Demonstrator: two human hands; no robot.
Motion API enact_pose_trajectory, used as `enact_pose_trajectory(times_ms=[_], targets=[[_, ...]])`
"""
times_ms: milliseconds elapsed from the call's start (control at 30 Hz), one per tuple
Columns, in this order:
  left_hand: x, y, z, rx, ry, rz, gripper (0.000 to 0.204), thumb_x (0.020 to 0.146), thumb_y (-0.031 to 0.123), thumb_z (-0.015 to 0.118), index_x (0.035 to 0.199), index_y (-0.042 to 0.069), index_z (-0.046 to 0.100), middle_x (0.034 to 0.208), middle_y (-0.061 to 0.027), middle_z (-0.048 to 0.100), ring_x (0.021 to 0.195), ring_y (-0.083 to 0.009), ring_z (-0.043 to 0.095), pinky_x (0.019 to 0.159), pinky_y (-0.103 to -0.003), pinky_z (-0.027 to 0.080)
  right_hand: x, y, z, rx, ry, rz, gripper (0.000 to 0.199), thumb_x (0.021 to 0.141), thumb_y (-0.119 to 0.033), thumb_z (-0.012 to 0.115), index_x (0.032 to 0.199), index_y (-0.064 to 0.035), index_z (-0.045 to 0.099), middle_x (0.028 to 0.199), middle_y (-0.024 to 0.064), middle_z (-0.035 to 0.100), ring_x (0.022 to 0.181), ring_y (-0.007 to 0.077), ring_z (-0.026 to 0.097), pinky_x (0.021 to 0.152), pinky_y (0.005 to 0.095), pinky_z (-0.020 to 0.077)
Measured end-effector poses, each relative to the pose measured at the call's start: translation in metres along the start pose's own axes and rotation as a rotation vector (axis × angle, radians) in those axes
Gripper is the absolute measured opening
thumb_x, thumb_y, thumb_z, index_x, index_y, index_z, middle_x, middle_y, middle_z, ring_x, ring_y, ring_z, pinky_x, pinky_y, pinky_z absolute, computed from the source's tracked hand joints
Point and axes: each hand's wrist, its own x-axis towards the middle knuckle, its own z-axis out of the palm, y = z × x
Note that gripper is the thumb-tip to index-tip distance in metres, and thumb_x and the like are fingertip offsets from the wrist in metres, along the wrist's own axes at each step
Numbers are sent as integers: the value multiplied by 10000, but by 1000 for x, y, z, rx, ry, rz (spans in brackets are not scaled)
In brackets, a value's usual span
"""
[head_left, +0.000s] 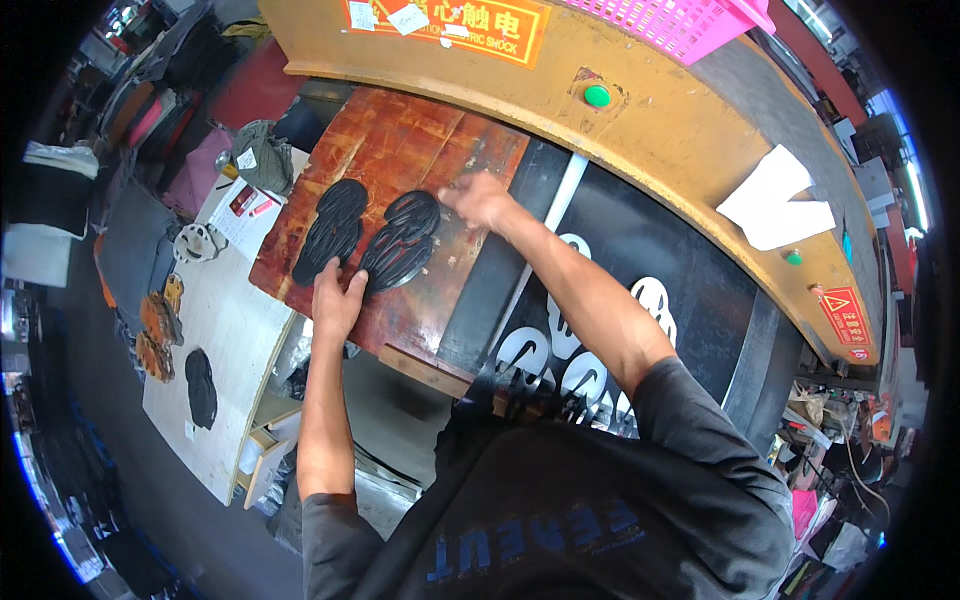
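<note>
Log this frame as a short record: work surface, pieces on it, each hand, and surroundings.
Work surface: reddish-brown wooden board
On it: left black piece and right black piece, side by side, sole-shaped
Left hand: fingertips at the near ends of both
Right hand: by the far end of the right one; contact unclear
Right of board: dark flat surface bearing white sole-shaped pieces
Left: pale table
Beyond: yellowish housing with green button
</note>
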Motion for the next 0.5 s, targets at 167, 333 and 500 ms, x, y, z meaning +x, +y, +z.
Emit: enact_pose_trajectory(times_ms=[167, 333, 500], targets=[[-19, -3, 24, 203, 101, 324, 702, 896, 324, 835, 1461, -10, 585, 1409, -235, 625, 1338, -446, 555, 1147, -515, 439, -65, 78, -41, 8, 54, -206, 457, 1005, -320, 763, 1330, -1, 733, 1104, 134, 806, 989, 189, 758, 885, 359, 607], [-61, 30, 64, -16, 102, 578, 447, 953, 176, 774, 1347, 0, 656, 1348, -228, 647, 1251, -430, 593, 1095, -515, 465, -194, 173, -128, 60, 616, 28, 432, 956, -300, 766, 1293, -29, 758, 1285, 211, 712, 1132, 333, 743, 1012, 393, 582], [-124, 90, 135, -283, -276, 800, 283, 907, 76, 775, 1179, 14, 729, 1270, -186, 685, 1209, -401, 637, 1074, -474, 502, -282, 228, -116, -362, 580, 266, 737, 822, -424, 848, 1429, -43, 672, 1446, 308, 601, 1403, 448, 542, 1180, 498, 453]])
